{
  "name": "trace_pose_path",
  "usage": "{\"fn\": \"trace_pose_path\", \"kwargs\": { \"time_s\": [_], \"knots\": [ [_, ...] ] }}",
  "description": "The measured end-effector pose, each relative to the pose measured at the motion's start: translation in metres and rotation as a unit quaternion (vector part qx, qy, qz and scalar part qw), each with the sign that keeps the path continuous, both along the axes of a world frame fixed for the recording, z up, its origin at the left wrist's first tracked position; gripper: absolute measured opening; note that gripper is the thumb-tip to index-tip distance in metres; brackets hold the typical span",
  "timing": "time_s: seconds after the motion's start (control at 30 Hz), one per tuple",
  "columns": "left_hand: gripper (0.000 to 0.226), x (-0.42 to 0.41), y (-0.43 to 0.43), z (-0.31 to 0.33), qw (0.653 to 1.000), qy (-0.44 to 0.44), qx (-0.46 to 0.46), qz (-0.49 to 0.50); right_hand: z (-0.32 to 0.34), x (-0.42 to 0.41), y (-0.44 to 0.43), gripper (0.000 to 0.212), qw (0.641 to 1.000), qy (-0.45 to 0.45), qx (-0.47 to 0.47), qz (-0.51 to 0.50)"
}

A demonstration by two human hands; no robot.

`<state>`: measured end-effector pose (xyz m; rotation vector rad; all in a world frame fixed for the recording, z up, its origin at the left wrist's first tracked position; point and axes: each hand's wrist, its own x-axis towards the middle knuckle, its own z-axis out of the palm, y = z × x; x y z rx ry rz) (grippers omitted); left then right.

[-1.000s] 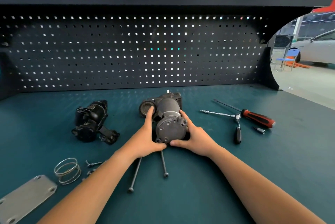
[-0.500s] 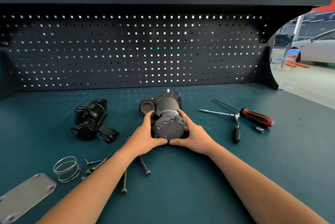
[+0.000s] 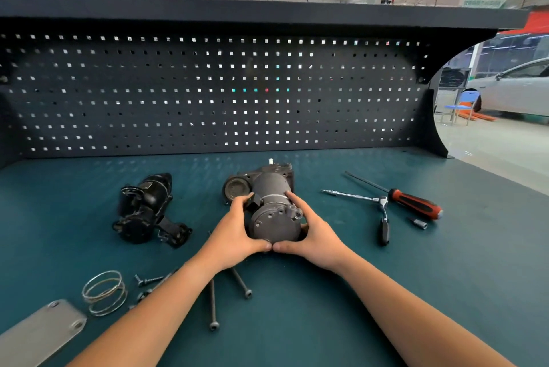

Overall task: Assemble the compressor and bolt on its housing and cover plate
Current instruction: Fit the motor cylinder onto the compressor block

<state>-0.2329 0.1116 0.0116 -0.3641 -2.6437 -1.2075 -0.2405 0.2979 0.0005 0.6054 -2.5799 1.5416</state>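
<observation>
Flat grey metal cover plate (image 3: 38, 334) and long slender bolts (image 3: 213, 304) lie at lower left on the matte teal bench (image 3: 326, 322). At centre, left hand (image 3: 234, 236) and right hand (image 3: 312, 236) clasp the cylindrical grey compressor (image 3: 273, 212), thumbs touching. Beyond it, open bench reaches the perforated pegboard (image 3: 208, 99).

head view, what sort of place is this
Probably a car repair or training workshop: a bench backed by a dark pegboard, a red-handled screwdriver and ratchet lying beside the compressor, and a white car parked on the floor beyond.
</observation>
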Motion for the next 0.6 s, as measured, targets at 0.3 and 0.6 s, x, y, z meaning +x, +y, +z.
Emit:
{"fn": "trace_pose_path", "kwargs": {
  "time_s": [0.3,0.6],
  "knots": [
    [0.099,0.004,-0.007,-0.001,1.0,0.014,-0.023,-0.014,0.003,0.003,0.006,0.112,0.987,-0.003,0.16,0.021],
    [0.101,0.002,-0.004,-0.007,0.997,0.004,0.013,-0.074,0.0,-0.004,0.006,0.113,0.995,-0.004,0.098,0.035]
  ]
}}
